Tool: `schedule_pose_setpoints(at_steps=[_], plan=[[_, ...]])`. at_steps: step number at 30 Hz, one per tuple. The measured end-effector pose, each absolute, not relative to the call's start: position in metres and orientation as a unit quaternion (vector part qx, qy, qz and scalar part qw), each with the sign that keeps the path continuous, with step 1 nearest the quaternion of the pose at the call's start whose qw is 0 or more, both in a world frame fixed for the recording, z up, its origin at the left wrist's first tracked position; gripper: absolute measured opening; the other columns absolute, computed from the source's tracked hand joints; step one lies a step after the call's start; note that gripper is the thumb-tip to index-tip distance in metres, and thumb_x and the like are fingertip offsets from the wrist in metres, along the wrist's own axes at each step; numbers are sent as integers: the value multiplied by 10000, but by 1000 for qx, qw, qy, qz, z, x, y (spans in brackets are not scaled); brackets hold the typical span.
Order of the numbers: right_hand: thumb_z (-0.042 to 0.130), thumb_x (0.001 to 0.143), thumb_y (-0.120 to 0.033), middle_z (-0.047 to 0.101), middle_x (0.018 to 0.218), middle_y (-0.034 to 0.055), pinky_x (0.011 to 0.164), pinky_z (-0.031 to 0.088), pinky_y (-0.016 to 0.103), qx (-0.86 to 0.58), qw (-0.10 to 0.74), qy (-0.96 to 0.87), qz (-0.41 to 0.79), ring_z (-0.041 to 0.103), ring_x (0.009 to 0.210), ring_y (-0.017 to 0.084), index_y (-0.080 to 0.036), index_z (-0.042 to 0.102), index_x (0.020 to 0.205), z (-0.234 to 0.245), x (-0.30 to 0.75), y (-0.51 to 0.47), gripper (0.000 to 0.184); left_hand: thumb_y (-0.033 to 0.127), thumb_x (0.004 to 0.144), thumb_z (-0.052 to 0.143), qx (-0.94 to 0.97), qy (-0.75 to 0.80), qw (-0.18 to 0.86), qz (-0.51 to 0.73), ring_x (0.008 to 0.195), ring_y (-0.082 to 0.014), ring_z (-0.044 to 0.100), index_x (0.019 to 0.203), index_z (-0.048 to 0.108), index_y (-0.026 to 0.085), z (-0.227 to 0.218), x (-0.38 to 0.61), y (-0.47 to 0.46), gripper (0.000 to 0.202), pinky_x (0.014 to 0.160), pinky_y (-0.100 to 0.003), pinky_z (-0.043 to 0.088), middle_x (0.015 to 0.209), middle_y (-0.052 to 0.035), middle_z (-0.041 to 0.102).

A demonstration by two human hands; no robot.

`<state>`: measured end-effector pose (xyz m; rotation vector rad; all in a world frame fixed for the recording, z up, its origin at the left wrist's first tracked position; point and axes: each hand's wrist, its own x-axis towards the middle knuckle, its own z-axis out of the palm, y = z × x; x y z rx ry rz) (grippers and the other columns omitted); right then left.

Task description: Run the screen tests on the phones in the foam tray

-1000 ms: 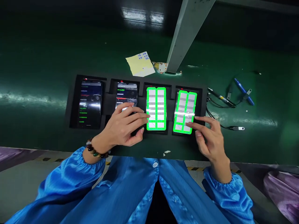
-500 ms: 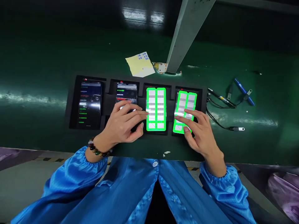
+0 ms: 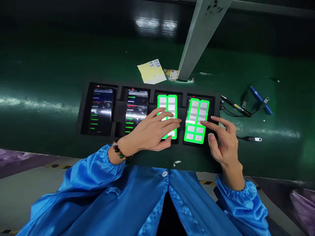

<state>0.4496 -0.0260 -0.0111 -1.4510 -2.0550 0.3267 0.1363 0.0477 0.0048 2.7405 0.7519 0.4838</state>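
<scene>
Resting on a glossy green bench, black phone tray, both hands open, left hand, right hand.

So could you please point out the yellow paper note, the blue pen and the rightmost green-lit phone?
Yellow paper note [image 3: 152, 72]: head view, middle of the sheet.
Blue pen [image 3: 259, 96]: head view, middle of the barrel.
Rightmost green-lit phone [image 3: 198, 113]: head view, upper screen, clear of the fingers.
</scene>
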Motion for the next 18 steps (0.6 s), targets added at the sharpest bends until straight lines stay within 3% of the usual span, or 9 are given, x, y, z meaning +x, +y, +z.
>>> schedule_pose_setpoints(at_steps=[7, 12, 18], plan=[[500, 1123, -269, 767, 1372, 121, 1165, 501, 566, -504, 234, -819, 146, 629, 1463, 346, -279, 680, 1464, -5, 430, -3, 386, 254, 978, 595, 900, 363, 89, 222, 1226, -329, 724, 1247, 707, 226, 9, 94, 45, 292, 1217, -582, 410, 1258, -23, 849], [500, 1114, -301, 808, 1316, 74, 1181, 479, 617, -561, 271, -773, 118, 685, 1387, 359, -311, 736, 1376, -9, 459, -18, 352, 260, 961, 611, 910, 352, 105, 192, 1217, -338, 726, 1293, 726, 248, 8, 86, 47, 352, 1214, -586, 428, 1209, -26, 857], [480, 1127, -362, 807, 1313, 95, 1185, 484, 638, -589, 295, -744, 113, 660, 1421, 379, -300, 737, 1409, -10, 467, -23, 387, 316, 996, 589, 937, 289, 121, 157, 1287, -360, 692, 1368, 717, 215, 6, 126, 54, 407, 1252, -592, 432, 1335, -60, 827]])
